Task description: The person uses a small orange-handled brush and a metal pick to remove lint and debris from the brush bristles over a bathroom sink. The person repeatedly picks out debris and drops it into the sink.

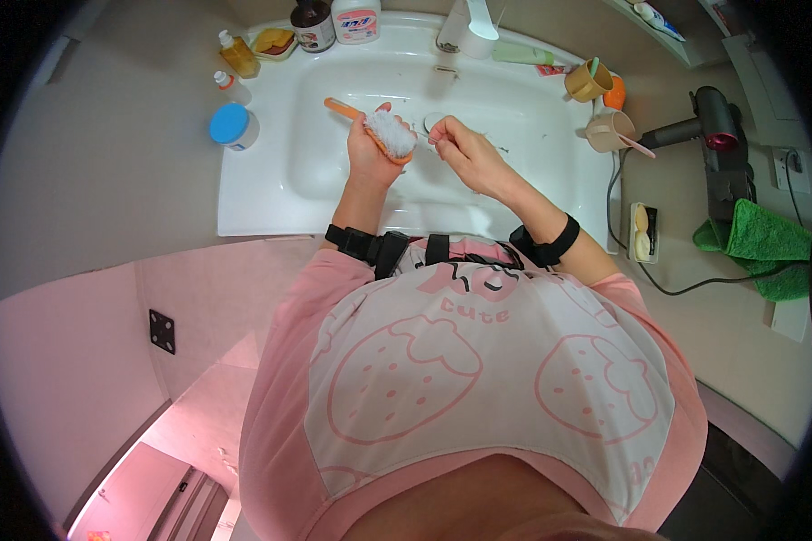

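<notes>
Over the white washbasin, my left hand grips a brush with an orange handle, its white bristle side turned up. My right hand is just to the right of the brush head, thumb and index finger pinched together. A thin, light strand or thin tool seems to run from these fingertips toward the bristles; it is too small to tell which. Dark bits of debris lie scattered on the basin's bottom around the round drain stopper.
A faucet stands at the back. Bottles, a soap dish and a blue-lidded jar line the left rim. Cups stand on the right, beside a hair dryer, its cord and a green towel.
</notes>
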Action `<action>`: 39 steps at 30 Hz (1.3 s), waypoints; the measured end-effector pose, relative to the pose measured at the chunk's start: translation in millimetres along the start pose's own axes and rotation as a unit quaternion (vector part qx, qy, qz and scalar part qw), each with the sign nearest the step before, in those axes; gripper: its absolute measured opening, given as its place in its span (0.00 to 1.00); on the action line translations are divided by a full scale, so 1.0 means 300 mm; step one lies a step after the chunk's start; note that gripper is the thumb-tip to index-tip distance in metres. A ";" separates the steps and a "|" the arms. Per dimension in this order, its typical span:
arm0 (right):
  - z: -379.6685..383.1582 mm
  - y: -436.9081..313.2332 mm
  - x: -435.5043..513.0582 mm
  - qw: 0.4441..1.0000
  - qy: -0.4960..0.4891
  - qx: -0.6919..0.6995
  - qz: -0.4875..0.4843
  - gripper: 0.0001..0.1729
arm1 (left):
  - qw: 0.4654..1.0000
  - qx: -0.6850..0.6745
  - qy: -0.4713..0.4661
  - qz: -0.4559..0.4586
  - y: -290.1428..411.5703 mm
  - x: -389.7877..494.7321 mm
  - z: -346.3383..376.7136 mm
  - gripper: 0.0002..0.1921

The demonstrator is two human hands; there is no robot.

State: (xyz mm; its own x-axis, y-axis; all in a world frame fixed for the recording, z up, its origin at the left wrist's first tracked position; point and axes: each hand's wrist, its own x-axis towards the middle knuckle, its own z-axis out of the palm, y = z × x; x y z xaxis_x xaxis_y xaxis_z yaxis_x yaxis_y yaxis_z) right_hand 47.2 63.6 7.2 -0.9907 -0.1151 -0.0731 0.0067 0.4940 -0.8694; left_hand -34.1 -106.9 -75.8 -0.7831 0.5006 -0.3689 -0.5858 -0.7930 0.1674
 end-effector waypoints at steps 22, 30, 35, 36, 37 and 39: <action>0.061 -0.118 -0.029 0.989 0.082 -0.118 -0.023 0.12 | 0.988 0.040 0.057 0.139 0.018 -0.019 0.171 0.19; 0.070 -0.136 -0.010 0.987 0.102 -0.125 -0.025 0.11 | 0.987 0.041 0.045 0.147 0.024 -0.013 0.217 0.19; 0.091 -0.112 0.027 0.991 0.112 -0.045 -0.055 0.10 | 0.985 0.043 0.078 0.147 0.010 -0.020 0.252 0.18; 0.081 -0.105 0.036 0.996 0.079 0.004 -0.030 0.09 | 0.985 0.048 0.075 0.146 0.009 -0.021 0.255 0.18; 0.069 -0.100 0.044 0.998 0.040 0.054 0.013 0.09 | 0.984 0.061 0.071 0.152 0.009 -0.021 0.256 0.18; 0.050 -0.097 0.049 0.992 0.003 0.109 0.068 0.10 | 0.981 0.087 0.059 0.165 0.010 -0.018 0.253 0.18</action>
State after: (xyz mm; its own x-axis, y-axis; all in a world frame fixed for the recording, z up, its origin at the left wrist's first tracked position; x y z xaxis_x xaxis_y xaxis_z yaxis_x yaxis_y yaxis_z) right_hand 34.4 34.5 24.1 -0.9794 -0.0546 -0.1942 0.1687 0.3065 -0.9368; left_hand -47.5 -85.6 -3.8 -0.9126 0.1741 -0.3700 -0.3387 -0.8287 0.4455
